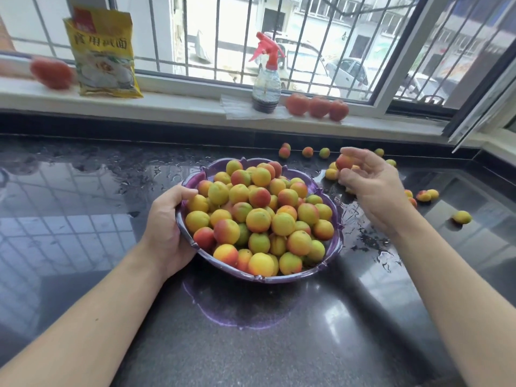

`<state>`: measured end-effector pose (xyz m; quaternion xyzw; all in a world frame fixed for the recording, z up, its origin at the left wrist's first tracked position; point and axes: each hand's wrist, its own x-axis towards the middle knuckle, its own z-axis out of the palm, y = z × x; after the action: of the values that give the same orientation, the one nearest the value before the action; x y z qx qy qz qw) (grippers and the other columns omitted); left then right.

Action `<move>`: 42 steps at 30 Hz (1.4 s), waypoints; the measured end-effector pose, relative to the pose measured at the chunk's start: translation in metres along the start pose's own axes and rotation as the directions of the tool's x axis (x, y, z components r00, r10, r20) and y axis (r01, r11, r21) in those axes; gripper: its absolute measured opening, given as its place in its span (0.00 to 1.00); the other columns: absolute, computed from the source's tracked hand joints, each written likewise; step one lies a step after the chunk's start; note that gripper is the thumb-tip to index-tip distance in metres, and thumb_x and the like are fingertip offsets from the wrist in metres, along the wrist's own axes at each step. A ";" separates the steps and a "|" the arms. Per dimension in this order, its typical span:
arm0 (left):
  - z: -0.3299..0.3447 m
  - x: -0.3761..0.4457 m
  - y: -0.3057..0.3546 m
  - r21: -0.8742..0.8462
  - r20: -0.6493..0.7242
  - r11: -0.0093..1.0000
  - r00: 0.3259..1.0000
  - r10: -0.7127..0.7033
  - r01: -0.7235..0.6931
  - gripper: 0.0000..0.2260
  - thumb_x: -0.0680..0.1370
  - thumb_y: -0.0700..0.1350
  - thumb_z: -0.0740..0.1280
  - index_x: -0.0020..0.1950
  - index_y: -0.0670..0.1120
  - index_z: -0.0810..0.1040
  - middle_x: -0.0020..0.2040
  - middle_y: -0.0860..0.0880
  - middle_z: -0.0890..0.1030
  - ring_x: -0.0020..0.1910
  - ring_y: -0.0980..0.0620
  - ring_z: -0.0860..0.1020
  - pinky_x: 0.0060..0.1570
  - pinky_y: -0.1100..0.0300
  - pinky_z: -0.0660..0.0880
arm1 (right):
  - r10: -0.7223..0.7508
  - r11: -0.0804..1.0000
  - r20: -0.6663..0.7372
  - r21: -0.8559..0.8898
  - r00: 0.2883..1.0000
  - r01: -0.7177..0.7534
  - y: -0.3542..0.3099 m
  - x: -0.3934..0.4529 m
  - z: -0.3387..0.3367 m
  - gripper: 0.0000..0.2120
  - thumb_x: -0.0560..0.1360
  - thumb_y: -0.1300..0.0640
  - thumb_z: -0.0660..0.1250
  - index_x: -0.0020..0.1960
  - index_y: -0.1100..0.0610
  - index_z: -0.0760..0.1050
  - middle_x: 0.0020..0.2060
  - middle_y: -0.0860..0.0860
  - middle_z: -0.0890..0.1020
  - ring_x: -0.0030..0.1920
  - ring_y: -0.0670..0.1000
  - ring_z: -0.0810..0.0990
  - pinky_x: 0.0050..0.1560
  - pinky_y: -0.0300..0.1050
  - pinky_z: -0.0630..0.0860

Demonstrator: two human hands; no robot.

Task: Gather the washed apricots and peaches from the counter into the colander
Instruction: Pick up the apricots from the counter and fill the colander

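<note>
A purple colander [338, 233] heaped with yellow-red apricots and peaches sits tilted, lifted on its left side above the wet black counter [83, 219]. My left hand [167, 227] grips its left rim, thumb over the edge. My right hand [374, 185] hovers to the right of the colander, its fingertips pinching a reddish apricot [344, 162]. More loose fruit [307, 152] lies along the back of the counter, some [427, 195] to the right of my hand, and one yellow fruit [462, 217] lies further right. Some fruit is hidden behind my right hand.
On the windowsill stand a yellow bag [104, 51], a spray bottle [266, 79] on a paper towel, three tomatoes [318, 106] in a row and another tomato [51, 72] at the left. Water puddles lie around the colander.
</note>
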<state>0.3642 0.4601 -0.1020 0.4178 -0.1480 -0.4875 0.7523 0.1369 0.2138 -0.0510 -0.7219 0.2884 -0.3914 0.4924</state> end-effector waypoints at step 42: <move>-0.001 0.002 0.001 -0.098 0.005 0.995 0.999 0.036 -0.035 0.23 0.79 0.43 0.60 0.73 0.39 0.75 0.67 0.31 0.80 0.67 0.29 0.79 0.70 0.30 0.73 | 0.024 0.555 0.708 -0.596 0.705 0.580 -0.084 0.028 0.176 0.12 0.76 0.58 0.71 0.58 0.46 0.83 0.54 0.47 0.77 0.52 0.47 0.78 0.51 0.42 0.76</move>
<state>0.3667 0.4590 -0.1025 0.3759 -0.1341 -0.4821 0.7799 0.3034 0.3058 -0.0009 -0.9865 0.1135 -0.0275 0.1148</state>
